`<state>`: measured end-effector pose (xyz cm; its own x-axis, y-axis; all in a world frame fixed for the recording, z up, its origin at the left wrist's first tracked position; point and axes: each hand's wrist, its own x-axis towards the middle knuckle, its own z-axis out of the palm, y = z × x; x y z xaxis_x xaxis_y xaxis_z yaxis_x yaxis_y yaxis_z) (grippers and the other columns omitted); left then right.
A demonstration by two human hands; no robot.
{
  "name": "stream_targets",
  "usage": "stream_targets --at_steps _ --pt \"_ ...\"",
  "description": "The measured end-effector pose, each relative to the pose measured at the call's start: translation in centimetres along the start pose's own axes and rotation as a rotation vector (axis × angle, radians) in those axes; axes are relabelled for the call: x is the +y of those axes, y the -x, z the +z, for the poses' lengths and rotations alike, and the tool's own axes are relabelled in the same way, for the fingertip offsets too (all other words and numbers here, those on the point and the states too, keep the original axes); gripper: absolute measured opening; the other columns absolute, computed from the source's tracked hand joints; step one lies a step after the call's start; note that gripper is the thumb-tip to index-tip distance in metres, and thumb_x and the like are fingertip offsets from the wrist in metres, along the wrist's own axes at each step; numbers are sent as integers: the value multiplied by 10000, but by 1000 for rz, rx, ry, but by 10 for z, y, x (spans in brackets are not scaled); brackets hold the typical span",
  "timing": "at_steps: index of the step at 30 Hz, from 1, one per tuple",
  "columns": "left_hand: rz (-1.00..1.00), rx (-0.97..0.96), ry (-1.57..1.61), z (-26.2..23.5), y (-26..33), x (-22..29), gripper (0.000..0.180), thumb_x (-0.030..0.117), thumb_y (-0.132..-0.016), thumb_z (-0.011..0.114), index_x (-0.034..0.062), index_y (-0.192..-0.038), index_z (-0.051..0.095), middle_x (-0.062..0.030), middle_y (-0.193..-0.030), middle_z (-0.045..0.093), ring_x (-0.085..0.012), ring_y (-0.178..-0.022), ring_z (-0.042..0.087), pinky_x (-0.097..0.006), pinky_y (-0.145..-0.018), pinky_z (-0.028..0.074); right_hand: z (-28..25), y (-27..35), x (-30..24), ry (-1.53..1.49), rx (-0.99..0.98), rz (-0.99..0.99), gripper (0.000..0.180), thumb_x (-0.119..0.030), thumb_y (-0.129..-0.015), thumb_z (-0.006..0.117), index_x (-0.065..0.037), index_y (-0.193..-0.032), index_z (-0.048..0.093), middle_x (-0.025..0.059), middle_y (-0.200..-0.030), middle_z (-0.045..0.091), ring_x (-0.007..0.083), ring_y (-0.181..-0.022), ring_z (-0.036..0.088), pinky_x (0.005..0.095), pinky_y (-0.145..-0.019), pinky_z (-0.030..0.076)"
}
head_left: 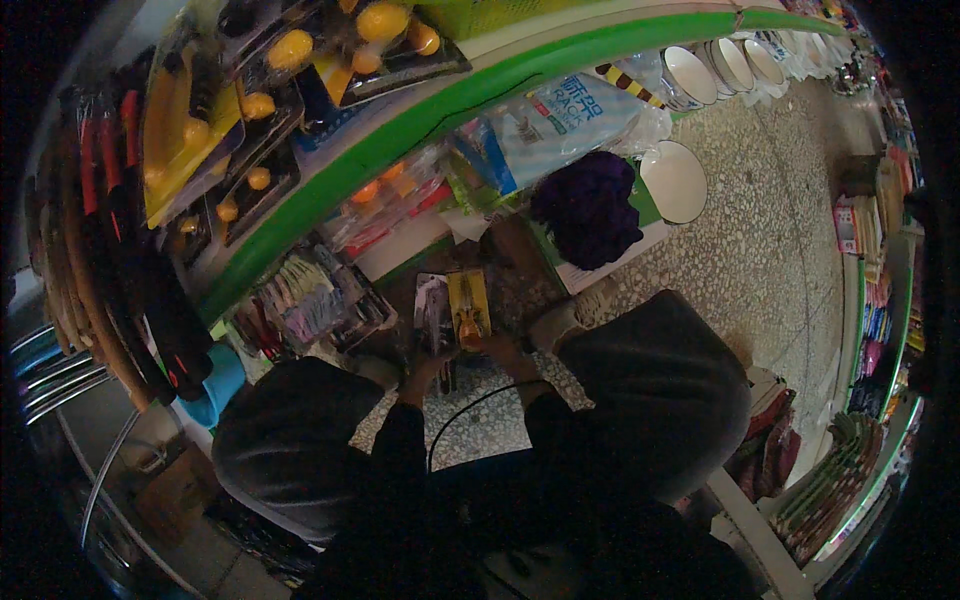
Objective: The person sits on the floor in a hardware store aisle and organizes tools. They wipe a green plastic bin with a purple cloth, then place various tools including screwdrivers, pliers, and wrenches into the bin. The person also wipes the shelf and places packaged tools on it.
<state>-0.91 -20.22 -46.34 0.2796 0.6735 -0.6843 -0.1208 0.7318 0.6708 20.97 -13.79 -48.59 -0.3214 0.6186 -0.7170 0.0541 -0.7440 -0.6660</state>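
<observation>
Between my knees, my left hand (427, 366) has its fingers closed at the lower end of a pale-backed blister pack (433, 312) with a dark, long item in it. Beside it stands a yellow-backed blister pack (468, 300) with an orange part near its bottom. My right hand (506, 352) grips that pack by its lower right corner. The two packs are side by side, close together. What is inside them is too dim to name. Dark narrow ends (447, 377) show just below, between my hands.
A green-edged shelf (400, 135) curves overhead with carded goods having yellow knobs (290, 50). Bundled packaged goods (305, 295) lie left. A dark purple cloth bundle (588, 210), a plastic package (560, 125) and white bowls (673, 182) are beyond. Stocked shelves (875, 300) line the right.
</observation>
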Motion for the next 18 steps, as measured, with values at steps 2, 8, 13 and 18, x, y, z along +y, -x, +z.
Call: stream_targets --at_steps 2,8,13,18 --pt "-128 319 89 27 -21 21 368 190 -741 712 10 -1009 536 -62 -898 562 -189 -790 542 -314 -660 440 -2 -6 27 1 -49 56 349 -316 -750 690 -51 -966 619 40 -914 614 151 -765 576 325 -649 474" --pt "-246 478 58 24 -13 34 376 304 -756 676 18 -966 552 -81 -845 562 -151 -725 540 -312 -623 421 -1 15 -32 70 -198 34 406 -247 -738 690 -39 -1069 580 73 -1019 592 180 -861 572 316 -706 462" --pt "-285 492 -12 34 17 47 408 386 -764 644 -1 -887 599 -115 -839 567 -180 -715 547 -334 -609 426 0 73 -113 860 -574 -33 460 -274 -758 666 -47 -1137 537 99 -1047 582 203 -906 571 323 -749 463" --pt "58 398 -86 71 85 101 370 322 -791 625 16 -995 582 -131 -1000 544 -220 -897 526 -375 -733 416 3 110 -160 725 -498 274 568 -314 -739 686 -38 -1191 479 113 -1125 541 224 -965 551 345 -783 460"
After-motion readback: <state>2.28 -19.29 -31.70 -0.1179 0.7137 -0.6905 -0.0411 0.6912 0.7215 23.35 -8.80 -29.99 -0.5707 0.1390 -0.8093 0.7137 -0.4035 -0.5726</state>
